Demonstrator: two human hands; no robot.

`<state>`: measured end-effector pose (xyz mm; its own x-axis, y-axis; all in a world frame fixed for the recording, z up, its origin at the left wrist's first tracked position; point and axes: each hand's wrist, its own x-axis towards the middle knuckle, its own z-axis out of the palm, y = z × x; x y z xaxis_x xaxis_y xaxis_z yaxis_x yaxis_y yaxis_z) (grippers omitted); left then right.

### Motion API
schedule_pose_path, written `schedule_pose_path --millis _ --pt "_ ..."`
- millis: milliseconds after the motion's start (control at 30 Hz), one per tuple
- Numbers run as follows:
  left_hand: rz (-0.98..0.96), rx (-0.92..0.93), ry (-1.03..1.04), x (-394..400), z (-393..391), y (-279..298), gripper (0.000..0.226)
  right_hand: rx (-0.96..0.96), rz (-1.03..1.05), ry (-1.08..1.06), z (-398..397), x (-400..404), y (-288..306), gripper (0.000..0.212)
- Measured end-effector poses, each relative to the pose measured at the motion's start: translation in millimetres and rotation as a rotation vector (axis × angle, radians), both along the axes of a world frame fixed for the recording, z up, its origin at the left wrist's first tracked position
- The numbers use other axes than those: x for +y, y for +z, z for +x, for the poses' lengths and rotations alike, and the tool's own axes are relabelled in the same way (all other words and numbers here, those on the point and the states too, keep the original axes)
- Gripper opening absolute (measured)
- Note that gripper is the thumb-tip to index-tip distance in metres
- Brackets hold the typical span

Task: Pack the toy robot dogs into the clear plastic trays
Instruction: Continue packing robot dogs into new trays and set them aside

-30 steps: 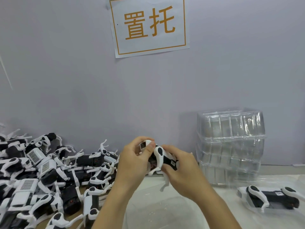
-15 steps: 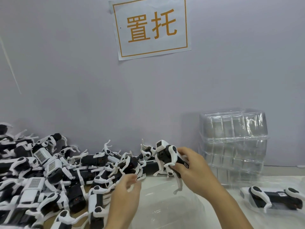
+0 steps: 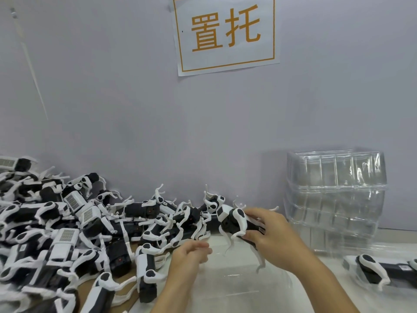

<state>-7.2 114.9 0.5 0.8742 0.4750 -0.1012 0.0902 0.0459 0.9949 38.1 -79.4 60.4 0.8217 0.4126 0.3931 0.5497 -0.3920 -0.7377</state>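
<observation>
A factory packing station: a heap of identical toy robot dogs (image 3: 74, 227), stacked clear plastic trays (image 3: 336, 195), and a printed workstation sign (image 3: 225, 35) on the wall.

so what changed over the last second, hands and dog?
The left hand let go of the toy robot dog and dropped toward the near edge of the pile of dogs, holding nothing. The right hand kept its grip and alone carries the dog, slightly further right. Unchanged: the stack of clear trays and the dog already packed at right.
</observation>
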Motion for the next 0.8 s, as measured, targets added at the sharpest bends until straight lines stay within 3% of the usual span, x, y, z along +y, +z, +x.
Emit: schedule_pose_path --millis 167,333,633,800 --pt "-0.076 -0.024 0.02 -2 7 0 0.011 0.072 -0.148 0.017 2 8 -10 0.04" --pt "-0.094 -0.069 -0.03 -3 8 -5 0.026 0.107 -0.358 0.021 2 21 -29 0.042" --pt "-0.082 -0.105 -0.019 -2 14 -8 0.029 -0.03 -0.32 -0.075 10 16 -26 0.05" --pt "-0.037 -0.098 -0.047 -2 15 -10 0.033 -0.076 -0.427 -0.052 5 19 -29 0.047"
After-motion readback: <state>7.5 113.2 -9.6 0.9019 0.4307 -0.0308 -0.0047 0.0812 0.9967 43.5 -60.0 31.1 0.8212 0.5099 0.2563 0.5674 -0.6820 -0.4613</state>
